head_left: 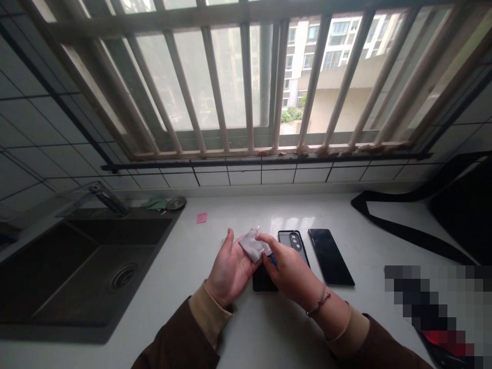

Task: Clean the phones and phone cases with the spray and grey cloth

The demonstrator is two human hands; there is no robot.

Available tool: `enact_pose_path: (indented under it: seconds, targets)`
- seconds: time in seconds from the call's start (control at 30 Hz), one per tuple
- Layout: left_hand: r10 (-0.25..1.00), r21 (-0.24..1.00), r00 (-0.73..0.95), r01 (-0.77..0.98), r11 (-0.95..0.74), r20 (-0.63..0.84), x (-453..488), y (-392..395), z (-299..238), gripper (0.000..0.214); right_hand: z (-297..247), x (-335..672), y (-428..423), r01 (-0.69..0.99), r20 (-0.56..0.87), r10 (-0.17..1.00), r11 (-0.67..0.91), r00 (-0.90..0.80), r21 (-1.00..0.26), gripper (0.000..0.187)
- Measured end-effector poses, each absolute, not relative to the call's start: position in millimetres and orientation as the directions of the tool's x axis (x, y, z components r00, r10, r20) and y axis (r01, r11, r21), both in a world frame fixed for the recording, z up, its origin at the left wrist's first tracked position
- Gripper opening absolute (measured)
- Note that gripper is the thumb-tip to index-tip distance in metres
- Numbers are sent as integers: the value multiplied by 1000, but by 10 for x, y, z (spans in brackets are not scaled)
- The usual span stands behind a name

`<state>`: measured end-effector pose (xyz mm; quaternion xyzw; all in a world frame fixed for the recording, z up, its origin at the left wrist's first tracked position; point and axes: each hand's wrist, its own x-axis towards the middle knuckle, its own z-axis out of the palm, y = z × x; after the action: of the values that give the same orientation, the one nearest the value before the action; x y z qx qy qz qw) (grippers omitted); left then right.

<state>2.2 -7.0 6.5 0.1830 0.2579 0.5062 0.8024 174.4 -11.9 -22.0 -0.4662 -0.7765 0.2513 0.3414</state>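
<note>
My left hand (pixel 234 266) is palm up with its fingers stretched out and the thumb apart. Across its fingers lies a small folded grey-white cloth (pixel 251 246). My right hand (pixel 288 266) reaches over from the right, its thumb and fingers pinching at the cloth's right edge. Something small and blue (pixel 272 259) shows under the right fingers; what it is I cannot make out. Below both hands a dark phone (pixel 264 282) lies on the counter, partly covered. A black-rimmed phone case (pixel 285 239) with a camera cutout lies behind the right hand.
Right of the case lies a flat black phone-like slab (pixel 331 257). A pink paper square (pixel 202 218) is at the back left of the counter (pixel 238 205). The dark sink (pixel 96 277) with its faucet (pixel 109 200) fills the left. A black strap (pixel 407 233) lies at right.
</note>
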Motion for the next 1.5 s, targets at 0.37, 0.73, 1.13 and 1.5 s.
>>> enact_pose_path:
  seconds: [0.37,0.73,1.13,1.5]
  targets:
    - [900,562,381,-706,431,-212,12,-76,64,68,-245,1768,-87,534,368,875,484,-315,-693,61]
    - [919,591,239,-708,387,-315,21,-48,62,58,-152,1946,-269,445,623,781,542,47,-713,58]
    - [918,583,260,-712,391,-298,16,-59,62,62,-144,1868,-142,574,670,711,646,-213,-502,56]
    - [918,599,307,-696,396,-250,-10,-44,3,59,-123,1729,-149,684,270,865,501,-423,-531,44]
